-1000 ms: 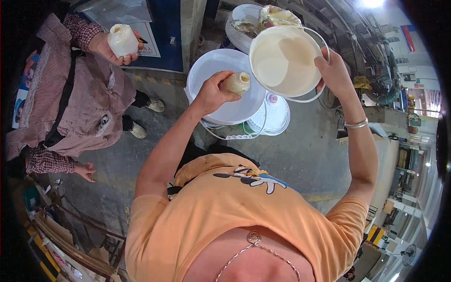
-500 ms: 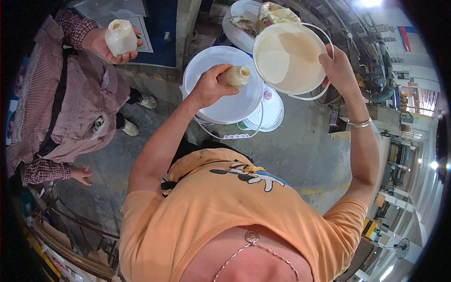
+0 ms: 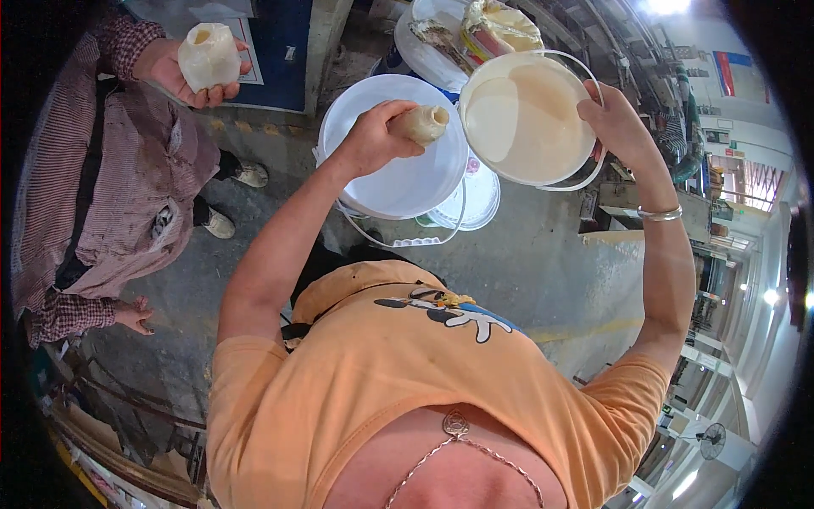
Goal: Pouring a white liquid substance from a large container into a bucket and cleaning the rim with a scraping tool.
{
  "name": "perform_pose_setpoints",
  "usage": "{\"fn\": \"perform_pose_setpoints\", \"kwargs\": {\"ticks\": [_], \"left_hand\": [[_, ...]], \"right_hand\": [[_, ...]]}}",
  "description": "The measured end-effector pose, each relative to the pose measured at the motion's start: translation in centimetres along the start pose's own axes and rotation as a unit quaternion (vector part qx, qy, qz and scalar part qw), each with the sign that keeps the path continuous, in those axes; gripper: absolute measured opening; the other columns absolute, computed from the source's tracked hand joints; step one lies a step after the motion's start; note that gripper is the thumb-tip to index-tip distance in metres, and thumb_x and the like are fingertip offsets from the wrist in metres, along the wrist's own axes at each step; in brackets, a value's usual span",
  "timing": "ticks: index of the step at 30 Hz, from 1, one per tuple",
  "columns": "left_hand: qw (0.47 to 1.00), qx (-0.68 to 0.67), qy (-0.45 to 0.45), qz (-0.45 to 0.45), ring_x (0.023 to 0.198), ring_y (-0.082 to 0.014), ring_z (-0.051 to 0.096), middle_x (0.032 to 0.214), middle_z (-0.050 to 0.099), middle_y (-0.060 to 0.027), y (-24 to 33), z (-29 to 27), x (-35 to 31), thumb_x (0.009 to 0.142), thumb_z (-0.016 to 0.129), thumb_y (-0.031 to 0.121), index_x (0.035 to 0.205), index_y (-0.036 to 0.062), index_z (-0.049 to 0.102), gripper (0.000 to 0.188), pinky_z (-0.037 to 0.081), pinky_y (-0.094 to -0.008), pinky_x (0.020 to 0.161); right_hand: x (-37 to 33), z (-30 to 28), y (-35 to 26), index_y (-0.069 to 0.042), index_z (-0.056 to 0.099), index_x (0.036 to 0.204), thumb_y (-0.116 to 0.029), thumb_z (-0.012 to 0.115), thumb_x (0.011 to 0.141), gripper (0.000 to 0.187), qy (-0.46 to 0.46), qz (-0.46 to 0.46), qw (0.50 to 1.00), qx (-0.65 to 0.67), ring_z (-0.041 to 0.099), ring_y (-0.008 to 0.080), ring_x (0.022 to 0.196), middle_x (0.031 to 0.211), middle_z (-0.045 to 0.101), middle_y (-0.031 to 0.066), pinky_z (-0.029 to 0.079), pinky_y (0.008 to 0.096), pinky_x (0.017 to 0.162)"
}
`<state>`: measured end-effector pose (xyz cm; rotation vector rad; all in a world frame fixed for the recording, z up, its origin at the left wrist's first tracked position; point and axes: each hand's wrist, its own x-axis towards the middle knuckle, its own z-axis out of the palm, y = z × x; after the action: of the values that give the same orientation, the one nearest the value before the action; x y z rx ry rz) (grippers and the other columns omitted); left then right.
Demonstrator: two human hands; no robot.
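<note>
My left hand (image 3: 373,140) is closed round a pale, slightly see-through hollow piece (image 3: 421,125) with a round opening at its end. I hold it over the wide white bucket (image 3: 394,191), the opening turned toward the right. At the right, my right hand (image 3: 617,123) grips the rim of a second white bucket (image 3: 543,174) beside its wire handle. Cream-coloured liquid (image 3: 547,110) lies inside that bucket, which is tilted toward the left. Its left edge overlaps or nearly meets the wide bucket's rim; I cannot tell if they touch.
At the left, a co-worker's hand (image 3: 188,76) holds a similar pale hollow piece (image 3: 209,58). Behind the buckets stands a tub with a crumpled bag (image 3: 500,30). A white lid (image 3: 479,199) shows below, partly hidden by the buckets. Machinery and pipes (image 3: 691,127) line the right.
The view has shifted a little. The right-hand bucket sits slightly lower and farther right, and the piece in my left hand has turned a little. Both grips stay the same.
</note>
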<state>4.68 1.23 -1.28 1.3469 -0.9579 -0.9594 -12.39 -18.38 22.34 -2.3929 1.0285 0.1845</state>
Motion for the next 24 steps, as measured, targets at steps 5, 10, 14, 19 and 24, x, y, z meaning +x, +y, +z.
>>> {"fn": "perform_pose_setpoints", "kwargs": {"ticks": [5, 10, 14, 19, 24], "left_hand": [[1.0, 0.002, -0.005, 0.019, 0.111, -0.0187, 0.055, 0.119, 0.057, -0.0069, -0.3, 0.4, 0.3, 0.067, 0.081, 0.008, 0.127, 0.0036, 0.052, 0.067, 0.043, -0.0326, 0.098], [0.999, -0.016, 0.013, 0.043, 0.107, -0.0219, 0.058, 0.114, 0.06, -0.01, -0.8, 0.7, 0.4, 0.063, 0.081, 0.006, 0.118, 0.0038, 0.058, 0.06, 0.045, -0.0334, 0.097], [0.999, 0.02, 0.019, 0.045, 0.106, -0.0221, 0.059, 0.114, 0.06, -0.0096, -0.2, 0.7, 0.6, 0.062, 0.082, 0.006, 0.118, 0.0051, 0.059, 0.06, 0.045, -0.0338, 0.096], [0.998, 0.033, 0.022, 0.042, 0.107, -0.0235, 0.059, 0.115, 0.061, -0.0097, 0.0, 0.8, 0.6, 0.063, 0.082, 0.006, 0.117, 0.0056, 0.059, 0.059, 0.045, -0.0345, 0.096], [0.999, 0.035, 0.004, 0.039, 0.109, -0.0191, 0.057, 0.117, 0.059, -0.0062, -0.7, 0.9, 1.0, 0.064, 0.082, 0.002, 0.123, 0.0059, 0.056, 0.065, 0.045, -0.0326, 0.098]], "right_hand": [[0.1, -0.3, 0.1, 0.002, 0.057, 0.097, -0.013, 0.045, 0.084, 0.024, -0.016, 0.01, 1.0, -0.014, 0.055, 0.009, 0.047, 0.067, 0.059, 0.0027, 0.046, 0.0232, 0.04], [0.1, -0.6, -0.3, 0.002, 0.057, 0.096, -0.013, 0.045, 0.083, 0.023, -0.019, 0.02, 1.0, -0.007, 0.055, 0.0087, 0.05, 0.068, 0.058, 0.0021, 0.046, 0.0239, 0.042], [0.2, -0.8, 0.1, 0.002, 0.057, 0.096, -0.013, 0.044, 0.084, 0.023, -0.007, 0.022, 1.0, -0.017, 0.054, 0.0086, 0.048, 0.067, 0.058, 0.0023, 0.045, 0.0237, 0.041], [0.1, -0.7, -0.8, 0.002, 0.057, 0.095, -0.013, 0.044, 0.084, 0.023, -0.009, 0.032, 0.999, -0.04, 0.053, 0.0077, 0.049, 0.067, 0.057, 0.0017, 0.045, 0.0232, 0.041], [-0.2, -0.7, -1.1, 0.003, 0.057, 0.093, -0.013, 0.045, 0.084, 0.022, -0.01, 0.032, 0.999, -0.026, 0.051, 0.0069, 0.05, 0.066, 0.054, 0.0009, 0.045, 0.024, 0.044]]}}
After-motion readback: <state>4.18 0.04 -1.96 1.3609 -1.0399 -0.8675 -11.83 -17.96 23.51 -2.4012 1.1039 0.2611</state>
